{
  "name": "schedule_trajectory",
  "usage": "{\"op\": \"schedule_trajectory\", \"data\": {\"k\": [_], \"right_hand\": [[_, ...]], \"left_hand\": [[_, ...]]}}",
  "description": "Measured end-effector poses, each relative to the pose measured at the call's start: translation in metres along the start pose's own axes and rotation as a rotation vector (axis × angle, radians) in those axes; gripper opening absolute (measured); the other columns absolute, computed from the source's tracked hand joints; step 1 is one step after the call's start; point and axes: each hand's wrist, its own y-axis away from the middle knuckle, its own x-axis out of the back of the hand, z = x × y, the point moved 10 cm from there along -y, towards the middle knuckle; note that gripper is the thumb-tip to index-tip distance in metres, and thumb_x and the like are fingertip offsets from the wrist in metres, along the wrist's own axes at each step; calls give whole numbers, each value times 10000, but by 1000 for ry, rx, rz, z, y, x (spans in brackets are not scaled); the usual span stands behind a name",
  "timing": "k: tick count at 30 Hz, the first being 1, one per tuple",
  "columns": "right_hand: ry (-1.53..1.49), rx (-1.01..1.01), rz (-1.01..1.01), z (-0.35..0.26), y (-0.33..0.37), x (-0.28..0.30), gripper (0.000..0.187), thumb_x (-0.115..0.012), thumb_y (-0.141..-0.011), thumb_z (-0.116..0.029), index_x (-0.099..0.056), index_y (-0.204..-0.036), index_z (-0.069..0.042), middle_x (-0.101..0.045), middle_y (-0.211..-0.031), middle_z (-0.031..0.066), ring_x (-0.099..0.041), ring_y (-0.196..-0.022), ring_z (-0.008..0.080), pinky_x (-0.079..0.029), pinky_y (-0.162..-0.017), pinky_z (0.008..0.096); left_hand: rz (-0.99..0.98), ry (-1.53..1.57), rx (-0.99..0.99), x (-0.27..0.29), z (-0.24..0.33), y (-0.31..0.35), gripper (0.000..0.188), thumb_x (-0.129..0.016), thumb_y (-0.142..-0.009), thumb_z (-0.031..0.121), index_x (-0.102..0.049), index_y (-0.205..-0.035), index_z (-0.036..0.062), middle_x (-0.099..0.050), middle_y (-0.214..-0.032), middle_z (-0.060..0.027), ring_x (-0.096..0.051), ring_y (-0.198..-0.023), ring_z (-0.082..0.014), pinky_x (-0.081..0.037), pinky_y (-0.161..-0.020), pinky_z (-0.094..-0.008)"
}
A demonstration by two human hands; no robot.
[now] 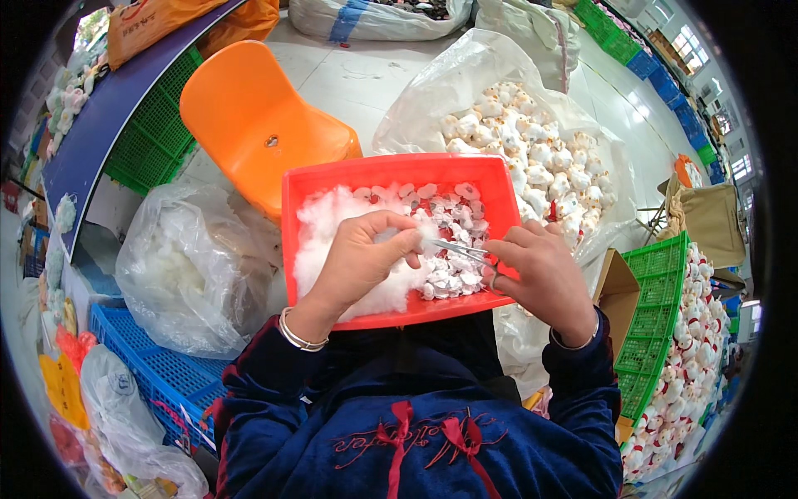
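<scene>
A red plastic tub [391, 169] sits at my lap, with fluffy white stuffing [328, 220] in its left side and small whitish disc-like pieces [449, 283] heaped on the right. Over its middle, my left hand [366, 254] pinches a small white piece [427, 228] between thumb and fingers; whether it is fabric or fluff I cannot tell. My right hand [536, 270] grips a slim metal tool with finger loops [457, 248], scissors or forceps. Its tips point left and meet the white piece at my left fingertips.
Beyond the tub, a clear plastic bag [440, 96] holds many stuffed white pieces [540, 158]. An orange chair [249, 116] stands ahead left. Beside me are a bag of stuffing [195, 266], a blue crate [158, 366] and a green crate [652, 316] by small white-and-red plush figures [677, 391].
</scene>
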Motion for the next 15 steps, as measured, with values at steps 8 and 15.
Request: {"op": "schedule_trajectory", "data": {"k": [8,15], "right_hand": [[-264,-32,-113,20,0,-18,629,-898,-709,-275,-674,-1249,-44,-643,-1134,136,-584,-1130,330,-453,-973,440],[-464,95,-38,5,-2,-22,701,-927,-685,-302,-663,-1260,-1,-643,-1155,168,-592,-1100,344,-493,-949,431]], "left_hand": [[38,-28,-53,10,8,6,109,-678,-973,115,-721,-1028,31,-708,-815,-17,-590,-669,-32,-447,-594,-197],[-14,-9,-28,2,2,10,134,-676,-975,109,-714,-1070,22,-704,-805,-12,-596,-657,-33,-432,-567,-185]]}}
